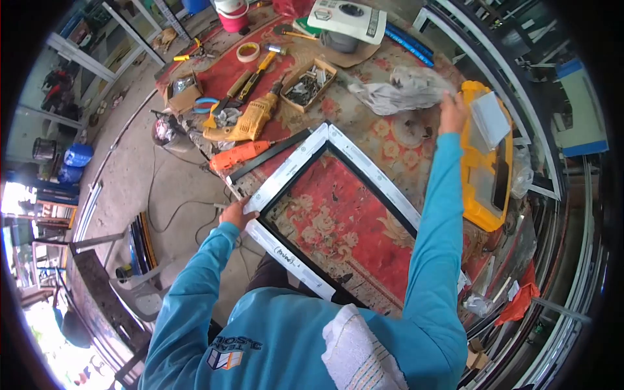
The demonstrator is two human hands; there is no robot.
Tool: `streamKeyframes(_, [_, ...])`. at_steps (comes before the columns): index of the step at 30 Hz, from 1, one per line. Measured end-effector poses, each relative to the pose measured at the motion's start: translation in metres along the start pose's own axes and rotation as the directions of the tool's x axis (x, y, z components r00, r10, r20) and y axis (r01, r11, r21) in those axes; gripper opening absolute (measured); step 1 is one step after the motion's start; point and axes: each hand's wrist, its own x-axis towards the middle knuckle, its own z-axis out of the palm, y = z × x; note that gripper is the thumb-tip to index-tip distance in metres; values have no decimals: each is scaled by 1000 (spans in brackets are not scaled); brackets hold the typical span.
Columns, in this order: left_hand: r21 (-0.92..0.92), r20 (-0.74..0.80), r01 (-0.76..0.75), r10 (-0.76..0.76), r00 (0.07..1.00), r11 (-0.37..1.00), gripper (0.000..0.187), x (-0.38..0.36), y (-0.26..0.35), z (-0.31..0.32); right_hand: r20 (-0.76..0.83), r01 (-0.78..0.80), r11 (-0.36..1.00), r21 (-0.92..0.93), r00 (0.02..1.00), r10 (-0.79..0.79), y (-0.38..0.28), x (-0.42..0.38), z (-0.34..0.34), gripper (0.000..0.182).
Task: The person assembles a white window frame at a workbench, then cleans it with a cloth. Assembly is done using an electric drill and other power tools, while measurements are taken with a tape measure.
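A rectangular frame (374, 170) with white film on its faces and black inner edges lies on the red patterned carpet (325, 221) in front of me. My left hand (238, 213) grips its left corner, fingers wrapped over the white face. My right hand (453, 112) is stretched out to the far right, at the end of a grey crumpled cloth (409, 90) and beside a yellow case (484, 208); its fingers look bent, but what they hold, if anything, is too small to make out. Handwriting shows on the frame's near side.
Beyond the frame lie an orange power tool (239, 155), a yellow drill (253, 118), a box of small parts (311, 84), a tape roll (247, 52) and blue strips (409, 45). Metal profiles (552, 162) stand at right. A cable crosses the floor at left.
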Motion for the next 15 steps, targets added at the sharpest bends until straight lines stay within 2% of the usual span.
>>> streamKeyframes(2, [4, 28, 5, -5, 1000, 1000, 70, -2, 6, -8, -50, 0, 999, -33, 999, -2, -84, -14, -15, 21])
streamKeyframes(3, [-47, 102, 11, -6, 995, 999, 71, 4, -1, -7, -73, 155, 988, -4, 985, -155, -121, -27, -21, 21])
streamKeyframes(4, [-30, 110, -21, 24, 994, 999, 71, -1, 7, -11, -104, 309, 951, 14, 946, -306, -144, -39, -28, 21])
streamKeyframes(5, [123, -3, -31, 32, 999, 992, 73, -11, 23, -14, -138, 223, 973, -65, 963, -231, -154, -43, -33, 21])
streamKeyframes(6, [277, -111, -31, 64, 992, 960, 74, -18, 34, -15, -182, 221, 971, -91, 955, -234, -164, -52, -43, 21])
streamKeyframes(7, [205, -166, -158, 193, 967, 966, 78, -9, 32, -7, -181, 211, 976, 50, 963, -199, -179, -64, -52, 23])
streamKeyframes(8, [105, -249, -366, 380, 891, 925, 79, 8, 34, 4, -171, 211, 958, 194, 969, -178, -195, -70, -62, 24])
streamKeyframes(9, [12, -341, -559, 529, 777, 829, 80, 19, 39, 13, -121, 215, 942, 259, 974, -190, -213, -85, -79, 26])
streamKeyframes(10, [-139, -311, -611, 551, 774, 780, 81, -1, 79, -6, -158, 216, 948, 235, 971, -182, -230, -102, -89, 26])
streamKeyframes(11, [-179, -337, -674, 599, 726, 716, 85, -2, 107, -3, -118, 127, 946, 297, 988, -96, -246, -119, -93, 27])
streamKeyframes(12, [-135, -344, -754, 683, 644, 643, 91, -4, 135, 2, -74, 37, 933, 358, 997, -11, -254, -135, -100, 27])
streamKeyframes(13, [-143, -322, -816, 754, 573, 560, 97, -8, 162, 6, -183, -26, 979, 202, 981, 64, -249, -148, -112, 25])
streamKeyframes(14, [-288, -275, -820, 777, 566, 495, 97, -18, 192, 9, -218, 10, 996, 92, 976, 10, -238, -167, -119, 25])
streamKeyframes(15, [-361, -281, -850, 824, 492, 384, 89, -28, 217, 15, -248, 36, 999, -24, 968, -41, -224, -189, -123, 25])
